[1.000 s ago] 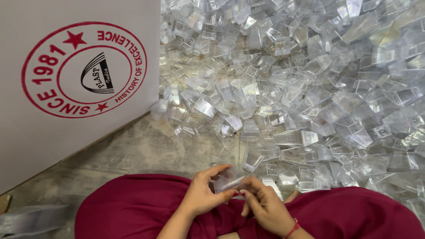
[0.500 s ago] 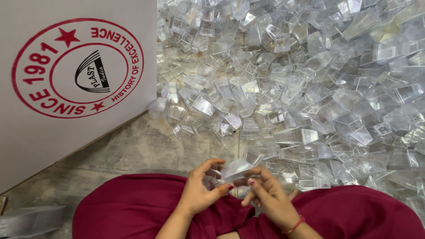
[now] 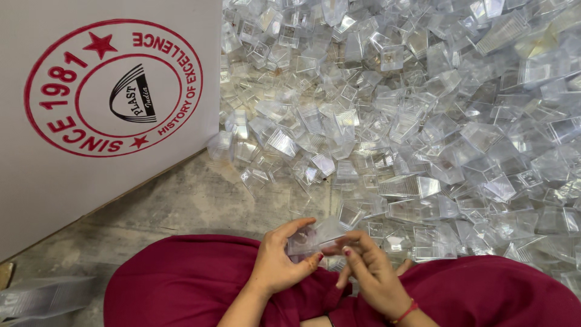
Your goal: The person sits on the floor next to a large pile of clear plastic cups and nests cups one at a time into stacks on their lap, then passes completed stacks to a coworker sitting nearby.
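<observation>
Over red lap, both hands (image 3: 327,263) pinch clear cup (image 3: 313,237).

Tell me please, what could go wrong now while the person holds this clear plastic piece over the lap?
1. The clear plastic cup is held only by fingertips of the left hand and right hand; it could slip into the pile of clear cups and be lost among identical pieces.
2. The thin plastic might crack if pinched hard.
3. The pile lies against the person's red garment; a leg movement could possibly crush pieces.
</observation>
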